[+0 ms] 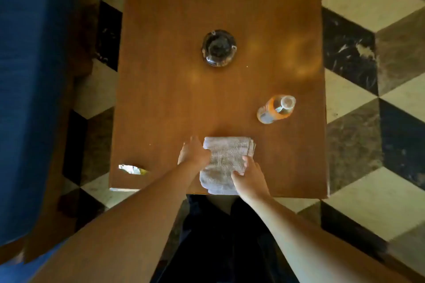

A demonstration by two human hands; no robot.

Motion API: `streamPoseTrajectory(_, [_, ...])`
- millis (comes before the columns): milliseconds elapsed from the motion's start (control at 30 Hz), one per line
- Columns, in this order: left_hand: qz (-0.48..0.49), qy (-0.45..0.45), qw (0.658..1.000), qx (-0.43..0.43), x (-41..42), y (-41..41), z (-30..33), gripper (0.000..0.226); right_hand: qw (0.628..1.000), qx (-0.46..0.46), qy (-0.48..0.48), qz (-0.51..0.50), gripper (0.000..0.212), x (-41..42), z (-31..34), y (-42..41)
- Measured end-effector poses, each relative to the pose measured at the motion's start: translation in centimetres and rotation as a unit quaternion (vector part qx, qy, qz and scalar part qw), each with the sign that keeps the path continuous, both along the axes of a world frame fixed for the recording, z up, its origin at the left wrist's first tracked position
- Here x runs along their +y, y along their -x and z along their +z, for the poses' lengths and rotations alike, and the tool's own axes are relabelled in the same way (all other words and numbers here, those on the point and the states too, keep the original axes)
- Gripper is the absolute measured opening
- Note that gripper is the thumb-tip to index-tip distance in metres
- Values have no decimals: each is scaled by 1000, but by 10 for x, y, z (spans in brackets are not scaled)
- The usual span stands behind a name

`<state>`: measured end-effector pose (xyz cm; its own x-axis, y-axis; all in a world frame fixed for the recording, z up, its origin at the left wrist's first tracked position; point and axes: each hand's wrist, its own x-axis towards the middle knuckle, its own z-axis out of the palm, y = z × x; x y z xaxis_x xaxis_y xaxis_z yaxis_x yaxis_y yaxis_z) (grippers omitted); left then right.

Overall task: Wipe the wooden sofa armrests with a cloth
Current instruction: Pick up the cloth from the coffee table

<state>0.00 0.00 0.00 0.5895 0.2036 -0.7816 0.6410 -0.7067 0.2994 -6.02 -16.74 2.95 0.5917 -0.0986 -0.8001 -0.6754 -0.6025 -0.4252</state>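
A folded grey-white cloth (226, 158) lies near the front edge of a wooden coffee table (174, 103). My left hand (193, 153) rests at the cloth's left edge, fingers spread and touching it. My right hand (249, 177) lies on the cloth's lower right corner, thumb and fingers pinching the fabric. A sofa with blue upholstery (30, 99) and a dark wooden frame (62, 167) stands to the left. Its armrests are hard to make out in the dim light.
On the table stand a dark glass ashtray (219, 48) in the middle and an orange-labelled bottle (277, 109) at the right. A small crumpled wrapper (132, 169) lies at the front left corner. The floor is checkered in black, grey and cream tiles (372, 89).
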Motion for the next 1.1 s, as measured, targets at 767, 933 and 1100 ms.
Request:
streamPoseTrajectory(767, [-199,149,960,-126,-168,51,155,14,803,54,-273,-527,33,-110,117,43])
streamPoseTrajectory(933, [-285,243,907,-193,-285,70,234,14,771,-94,-317,-544,44,-211,199,86])
streamPoseTrajectory(1100, [-337,316,872,-163,-413,95,291,21,766,-236,-253,-543,65,-310,252,155])
